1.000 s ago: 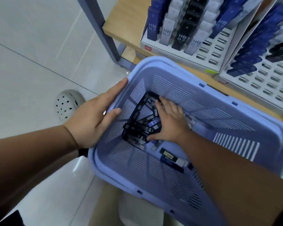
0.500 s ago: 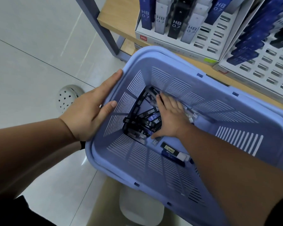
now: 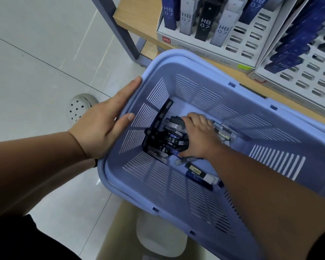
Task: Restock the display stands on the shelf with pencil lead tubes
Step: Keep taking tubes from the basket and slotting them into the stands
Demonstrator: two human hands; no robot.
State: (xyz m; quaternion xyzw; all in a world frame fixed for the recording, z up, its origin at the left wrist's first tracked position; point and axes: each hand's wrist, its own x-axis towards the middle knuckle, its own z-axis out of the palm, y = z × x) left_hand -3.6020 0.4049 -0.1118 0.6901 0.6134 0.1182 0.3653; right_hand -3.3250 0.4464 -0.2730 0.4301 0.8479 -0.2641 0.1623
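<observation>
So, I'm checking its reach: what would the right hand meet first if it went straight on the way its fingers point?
Likely the pencil lead tubes heaped just ahead of the right hand, then the basket wall; depth unclear.

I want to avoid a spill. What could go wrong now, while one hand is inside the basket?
The left hand alone grips the rim of the tilted lilac slotted plastic basket; it may slip and spill.
The right hand reaches into a mixed pile of black, blue and grey pencil lead tubes; it may take colours wrong for the white cardboard display stand.
</observation>
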